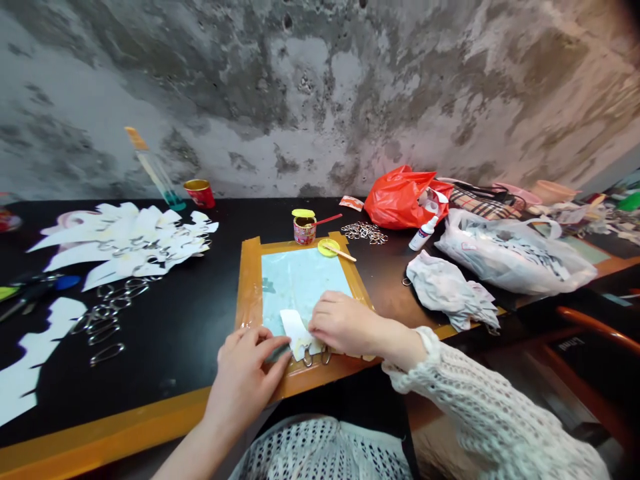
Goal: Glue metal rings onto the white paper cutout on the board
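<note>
Low in the centre of the frame, my left hand [245, 370], half curled, and my right hand [345, 323], fingers bunched, touch a narrow, curved white piece [294, 325]; I can't tell whether either grips it. Two wire loops sit at its lower edge, while loose loops [103, 325] lie unattached at left below heaped white pieces [150, 237].

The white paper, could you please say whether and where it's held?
Left hand at lower left edge of the white paper, right hand at its right edge; whether they grip cannot be told.
</note>
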Motion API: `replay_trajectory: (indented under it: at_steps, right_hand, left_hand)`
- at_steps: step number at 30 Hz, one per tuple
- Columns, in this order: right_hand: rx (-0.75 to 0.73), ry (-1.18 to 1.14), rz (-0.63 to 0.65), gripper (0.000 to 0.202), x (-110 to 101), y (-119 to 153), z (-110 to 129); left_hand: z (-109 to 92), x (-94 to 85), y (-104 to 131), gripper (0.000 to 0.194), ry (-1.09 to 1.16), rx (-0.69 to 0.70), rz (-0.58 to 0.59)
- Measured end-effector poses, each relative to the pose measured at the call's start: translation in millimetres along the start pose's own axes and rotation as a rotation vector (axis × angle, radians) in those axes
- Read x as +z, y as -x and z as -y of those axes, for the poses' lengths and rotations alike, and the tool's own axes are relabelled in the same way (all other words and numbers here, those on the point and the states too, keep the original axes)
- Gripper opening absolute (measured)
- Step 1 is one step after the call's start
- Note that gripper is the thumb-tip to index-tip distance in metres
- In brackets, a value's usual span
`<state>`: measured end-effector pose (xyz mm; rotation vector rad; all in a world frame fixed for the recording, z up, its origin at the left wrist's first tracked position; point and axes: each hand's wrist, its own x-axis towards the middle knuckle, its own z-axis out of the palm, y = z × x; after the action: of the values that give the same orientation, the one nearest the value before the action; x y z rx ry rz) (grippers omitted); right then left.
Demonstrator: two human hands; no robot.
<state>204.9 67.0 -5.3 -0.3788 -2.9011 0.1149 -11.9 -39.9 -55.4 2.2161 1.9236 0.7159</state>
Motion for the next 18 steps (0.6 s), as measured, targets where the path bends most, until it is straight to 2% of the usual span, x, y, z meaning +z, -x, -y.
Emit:
replay_trajectory:
  at_steps: [3, 7, 13, 18]
  right_hand:
    - [-0.131, 0.075, 0.143, 0.014, 7.0, -23.2, -2.2]
    - [-0.210, 0.106, 0.253, 0.015, 10.0, -36.6, -6.0]
    - [-0.246, 0.111, 0.259, 0.010, 8.6, -43.0, -3.6]
    - [-0.298, 0.139, 0.240, 0.014, 10.6, -46.8, 0.0]
  left_hand:
    - [-2.2, 0.1, -0.1, 0.020, -0.007, -0.018, -0.003]
    - [-4.6, -0.2, -0.7, 0.019, -0.001, -0.027, 0.003]
    - [-4.2, -0.1, -1.8, 0.017, 0.023, -0.035, 0.011]
    - [-4.4, -0.6, -2.1, 0.018, 0.026, -0.031, 0.006]
